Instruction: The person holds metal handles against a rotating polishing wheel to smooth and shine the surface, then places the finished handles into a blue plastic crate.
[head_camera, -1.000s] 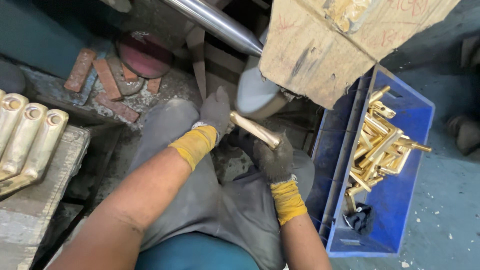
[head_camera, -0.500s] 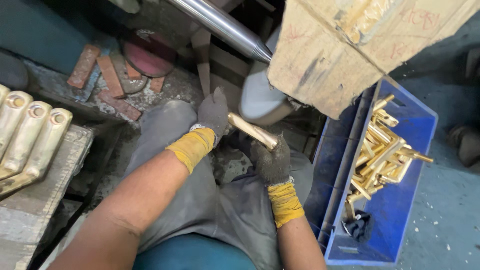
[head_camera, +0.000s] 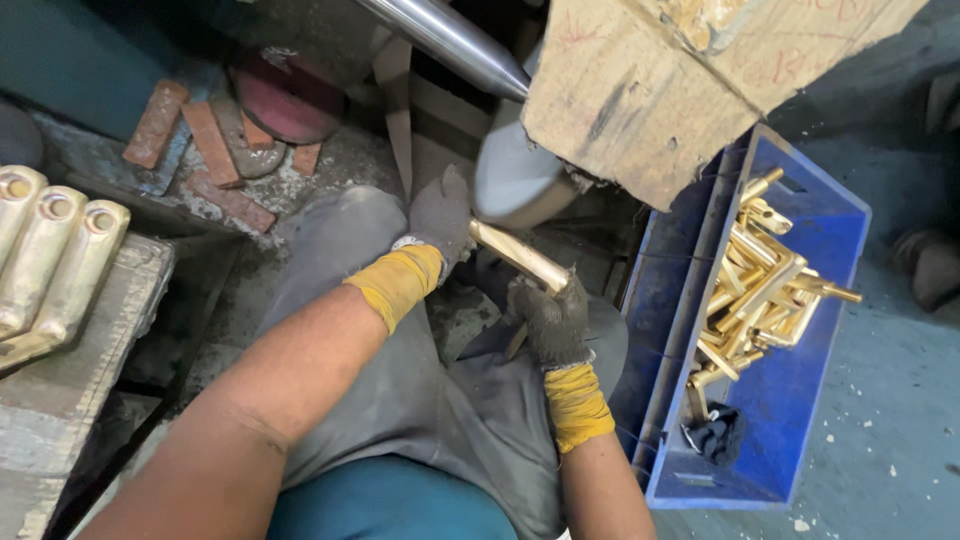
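We grip a brass rod (head_camera: 520, 257) over our lap, our gloved left hand (head_camera: 440, 215) clamped on its upper end and our right hand (head_camera: 550, 320) on its lower. A blue crate (head_camera: 830, 240) of brass parts (head_camera: 755, 290) sits beside our right knee

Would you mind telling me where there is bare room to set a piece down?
The blue crate has bare bottom along its right wall, beside the brass parts. The brick pieces and brass castings crowd the left.
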